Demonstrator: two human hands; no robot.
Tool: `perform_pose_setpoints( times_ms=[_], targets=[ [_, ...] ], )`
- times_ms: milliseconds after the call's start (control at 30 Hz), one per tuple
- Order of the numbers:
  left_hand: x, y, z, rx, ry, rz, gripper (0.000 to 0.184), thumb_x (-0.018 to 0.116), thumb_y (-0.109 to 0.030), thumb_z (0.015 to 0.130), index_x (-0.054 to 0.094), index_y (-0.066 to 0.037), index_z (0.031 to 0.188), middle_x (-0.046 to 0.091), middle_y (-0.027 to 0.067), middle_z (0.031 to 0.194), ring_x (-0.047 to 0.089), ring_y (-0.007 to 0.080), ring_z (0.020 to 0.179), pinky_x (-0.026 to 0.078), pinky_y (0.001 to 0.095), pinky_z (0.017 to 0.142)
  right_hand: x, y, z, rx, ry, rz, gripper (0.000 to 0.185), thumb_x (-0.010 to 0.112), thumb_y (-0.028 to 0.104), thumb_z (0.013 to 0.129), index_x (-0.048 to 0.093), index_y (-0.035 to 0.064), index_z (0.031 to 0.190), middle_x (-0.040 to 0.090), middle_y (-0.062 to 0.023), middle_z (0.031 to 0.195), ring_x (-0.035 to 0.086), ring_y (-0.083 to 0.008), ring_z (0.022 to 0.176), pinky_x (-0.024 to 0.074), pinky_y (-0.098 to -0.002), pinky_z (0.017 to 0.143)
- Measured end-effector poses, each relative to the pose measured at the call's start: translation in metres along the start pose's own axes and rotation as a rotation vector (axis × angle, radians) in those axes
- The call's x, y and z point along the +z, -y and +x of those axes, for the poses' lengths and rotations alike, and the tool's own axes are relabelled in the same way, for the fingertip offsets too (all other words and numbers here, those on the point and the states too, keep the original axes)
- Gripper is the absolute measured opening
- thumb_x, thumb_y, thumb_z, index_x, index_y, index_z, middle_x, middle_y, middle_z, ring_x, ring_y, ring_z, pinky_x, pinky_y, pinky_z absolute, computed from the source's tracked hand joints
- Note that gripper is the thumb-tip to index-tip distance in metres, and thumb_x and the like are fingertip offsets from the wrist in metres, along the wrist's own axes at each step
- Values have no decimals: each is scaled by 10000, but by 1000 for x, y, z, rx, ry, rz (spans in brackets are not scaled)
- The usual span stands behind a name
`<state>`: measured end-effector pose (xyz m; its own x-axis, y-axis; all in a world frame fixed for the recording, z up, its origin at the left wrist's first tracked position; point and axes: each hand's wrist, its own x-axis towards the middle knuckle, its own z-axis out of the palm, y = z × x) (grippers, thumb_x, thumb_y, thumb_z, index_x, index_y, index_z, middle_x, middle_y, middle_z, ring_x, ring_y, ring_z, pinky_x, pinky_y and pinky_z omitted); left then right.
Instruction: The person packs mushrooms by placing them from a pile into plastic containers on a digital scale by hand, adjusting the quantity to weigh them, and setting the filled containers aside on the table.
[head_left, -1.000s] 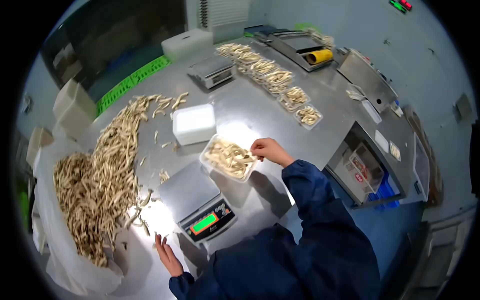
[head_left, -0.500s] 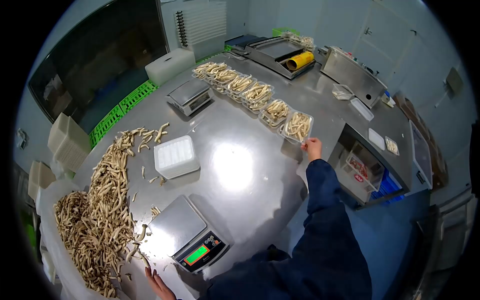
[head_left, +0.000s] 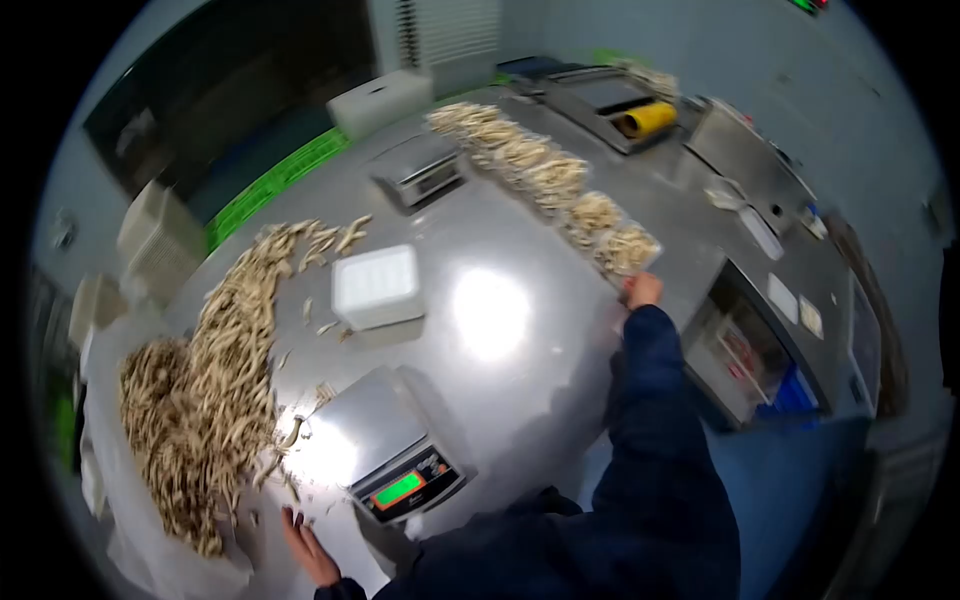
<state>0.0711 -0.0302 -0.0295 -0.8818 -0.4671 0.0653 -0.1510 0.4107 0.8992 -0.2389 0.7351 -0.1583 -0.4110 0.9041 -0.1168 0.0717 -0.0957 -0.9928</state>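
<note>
My right hand (head_left: 645, 291) is closed at the near corner of a clear plastic tray of mushrooms (head_left: 627, 250), the nearest in a row. Blur softens the fingertips, but they seem to pinch its rim. Low on the left, my left hand (head_left: 312, 550) is open with fingers apart, holding nothing. It hovers by the near end of a large heap of long, pale-brown mushrooms (head_left: 235, 350). Close to it stands a digital scale (head_left: 365, 430) with a lit green display and a bare plate. Beyond the scale sits a stack of white empty trays (head_left: 376, 287).
More filled mushroom trays (head_left: 520, 150) run back along the steel table (head_left: 480, 400). A second scale (head_left: 415, 170) stands beside them. At the back is a wrapping machine with a yellow roll (head_left: 650, 119). An opening in the table (head_left: 745, 345) lies right of my arm.
The whole view has swung, shifting the scene rightward and blurring it. My right hand stays at the same tray corner, and my left hand remains open near the heap.
</note>
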Motion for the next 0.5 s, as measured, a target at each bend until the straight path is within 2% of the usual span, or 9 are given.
perform_pose_setpoints(
  times_ms=[67, 100, 167, 267, 333, 400, 433, 467, 500],
  targets=[
    [-2, -11, -6, 5, -18, 57, 474, 394, -125, 994, 337, 15, 1443, 409, 184, 1442, 485, 303, 1250, 358, 391, 1057, -5, -14, 15, -57, -51, -262, 192, 595, 184, 862, 658, 3, 865, 666, -117, 737, 639, -234, 642, 498, -383, 559],
    [-1, -6, -6, 19, -28, 62, 473, 397, -117, 988, 343, 16, 1439, 414, 185, 1438, 491, 303, 1243, 363, 391, 1053, -2, 14, -20, -258, -246, -263, 222, 608, 205, 877, 657, -10, 910, 666, -116, 770, 630, -230, 684, 500, -342, 641],
    [-1, -12, -8, 11, -16, 58, 479, 403, -116, 980, 346, 16, 1437, 416, 187, 1436, 495, 303, 1241, 368, 391, 1047, 15, 50, -54, -277, -205, -310, 218, 611, 203, 895, 661, -2, 949, 670, -98, 822, 632, -227, 735, 497, -336, 694],
    [5, -22, -7, 8, -15, 26, 492, 418, -107, 954, 361, 11, 1428, 435, 184, 1417, 494, 309, 1243, 378, 398, 1038, 82, 31, -52, -463, 370, -83, 186, 589, 154, 909, 657, -1, 986, 675, -83, 874, 642, -220, 761, 497, -342, 698],
    [7, -28, -6, 11, -22, 18, 495, 426, -123, 955, 362, -3, 1431, 440, 178, 1413, 493, 310, 1244, 386, 398, 1030, 129, 96, -180, -568, 664, -147, 171, 599, 119, 895, 653, 9, 1014, 675, -102, 892, 644, -245, 775, 494, -345, 707],
    [6, -38, -7, 22, -47, -1, 494, 450, -180, 973, 367, -19, 1433, 441, 170, 1414, 491, 308, 1248, 395, 397, 1020, 171, 113, -254, -971, 849, -295, 168, 608, 113, 885, 649, 21, 1020, 670, -134, 930, 645, -287, 802, 503, -340, 727],
    [3, -43, -9, 11, -67, -13, 496, 456, -194, 976, 369, -22, 1433, 441, 167, 1415, 490, 307, 1249, 396, 399, 1018, 187, 120, -286, -1028, 1003, -288, 167, 618, 106, 862, 653, 34, 1008, 660, -151, 965, 640, -317, 850, 510, -363, 759],
    [-2, -48, -12, 0, -88, -27, 497, 461, -208, 979, 371, -25, 1432, 441, 164, 1415, 489, 306, 1250, 398, 401, 1016, 203, 119, -309, -1261, 1024, -335, 168, 611, 96, 838, 653, 36, 989, 660, -143, 970, 631, -317, 879, 507, -395, 788],
    [-6, -48, -17, -11, -104, -41, 499, 467, -222, 982, 373, -28, 1432, 441, 161, 1416, 488, 305, 1251, 400, 403, 1015, 213, 125, -332, -1395, 1067, -380, 206, 593, 97, 812, 658, 38, 999, 652, -136, 954, 620, -322, 898, 498, -423, 802]
  ],
)
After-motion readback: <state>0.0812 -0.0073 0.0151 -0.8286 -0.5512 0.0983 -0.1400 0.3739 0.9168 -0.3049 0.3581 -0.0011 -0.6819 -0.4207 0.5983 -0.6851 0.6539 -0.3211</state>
